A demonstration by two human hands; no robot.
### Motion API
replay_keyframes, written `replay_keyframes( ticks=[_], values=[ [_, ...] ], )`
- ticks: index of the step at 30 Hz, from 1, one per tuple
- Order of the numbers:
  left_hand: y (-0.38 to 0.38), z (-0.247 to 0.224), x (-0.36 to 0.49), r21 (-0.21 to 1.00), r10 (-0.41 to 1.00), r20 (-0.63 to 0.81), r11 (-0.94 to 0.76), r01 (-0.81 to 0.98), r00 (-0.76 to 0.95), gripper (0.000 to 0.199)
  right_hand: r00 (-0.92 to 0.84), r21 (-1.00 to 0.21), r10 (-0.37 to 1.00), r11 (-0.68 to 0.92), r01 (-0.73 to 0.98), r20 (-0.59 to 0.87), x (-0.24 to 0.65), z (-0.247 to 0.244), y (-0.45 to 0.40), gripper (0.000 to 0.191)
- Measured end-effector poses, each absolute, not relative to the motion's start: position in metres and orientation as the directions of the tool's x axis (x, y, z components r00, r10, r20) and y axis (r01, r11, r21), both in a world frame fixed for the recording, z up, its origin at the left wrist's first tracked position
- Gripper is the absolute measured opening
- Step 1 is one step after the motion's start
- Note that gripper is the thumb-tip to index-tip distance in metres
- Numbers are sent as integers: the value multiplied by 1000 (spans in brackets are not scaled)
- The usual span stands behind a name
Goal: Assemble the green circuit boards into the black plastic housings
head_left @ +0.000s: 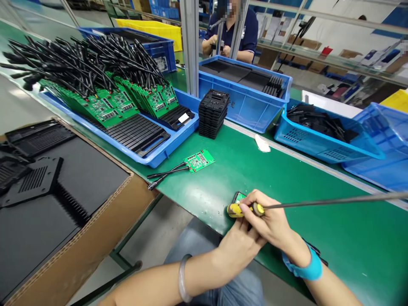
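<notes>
My right hand (270, 219) is closed around the yellow-and-black handle of a screwdriver (236, 210). Its long metal shaft points away to the right, above the bench. Just beneath, my left hand (237, 248) has its fingers curled in against the right hand; their tips are hidden, and what they hold is not visible. A black case with a green board (239, 197) shows partly past my hands, mostly covered by them. To the left lies a loose green circuit board (200, 161) with two black cables reaching the bench edge.
A blue tray (153, 159) bears many cabled boards and black panels. Beside it rises a stack of black casings (213, 112). Blue bins (239, 100) and a perforated basket (312, 142) line the back. A cardboard box (105, 216) stands left. Another person (248, 34) sits opposite.
</notes>
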State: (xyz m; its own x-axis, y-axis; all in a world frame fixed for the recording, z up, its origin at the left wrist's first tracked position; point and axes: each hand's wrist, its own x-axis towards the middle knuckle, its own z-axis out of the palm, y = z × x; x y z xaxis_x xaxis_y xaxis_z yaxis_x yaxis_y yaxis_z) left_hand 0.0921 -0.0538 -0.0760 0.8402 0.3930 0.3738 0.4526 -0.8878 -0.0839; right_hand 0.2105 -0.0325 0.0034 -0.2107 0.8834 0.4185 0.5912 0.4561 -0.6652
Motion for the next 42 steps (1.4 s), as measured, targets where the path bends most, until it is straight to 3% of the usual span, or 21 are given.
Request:
replay_keyframes(
  ticks=[3,7,11,14,19,22,24,27,29,32,34,37,39,42],
  values=[
    [-42,-60,84,-48,355,348,-918,394,868,45,-53,-674,877,404,619,478,222,17,-41,9],
    [-5,-32,68,193,187,223,-970,145,957,90,200,-721,783,397,567,589,232,36,-65,11],
    [35,-23,61,496,152,183,-868,42,971,111,0,-650,833,432,625,553,231,18,-74,12],
    [47,-26,63,557,146,179,-830,22,973,101,-96,-611,883,392,688,459,235,7,-73,11],
    [45,-32,65,527,127,207,-850,-1,970,89,136,-661,822,333,672,552,249,19,-88,11],
    [43,-33,67,503,135,205,-864,14,969,86,69,-635,805,409,655,590,249,13,-96,14],
    [42,-34,67,487,138,218,-873,15,966,83,-30,-624,843,421,659,537,250,4,-95,15],
    [41,-34,69,449,132,232,-893,14,964,80,60,-638,861,326,698,505,265,0,-87,13],
    [40,-33,72,410,129,237,-912,21,963,77,204,-571,841,144,808,501,287,3,-78,10],
    [36,-28,78,311,121,244,-950,40,962,63,266,-284,869,-154,946,416,331,0,-65,23],
    [30,-25,83,215,96,262,-976,38,960,50,190,-91,917,-169,981,350,361,-12,-59,29],
    [21,-23,89,59,47,301,-998,31,952,47,96,42,954,-112,993,285,390,-39,-54,33],
    [18,-23,91,-2,35,306,-999,38,951,50,70,74,949,-97,993,306,395,-52,-53,39],
    [35,-14,92,80,4,286,-997,-20,958,44,32,20,922,-43,999,385,375,-53,-58,46]
  ],
)
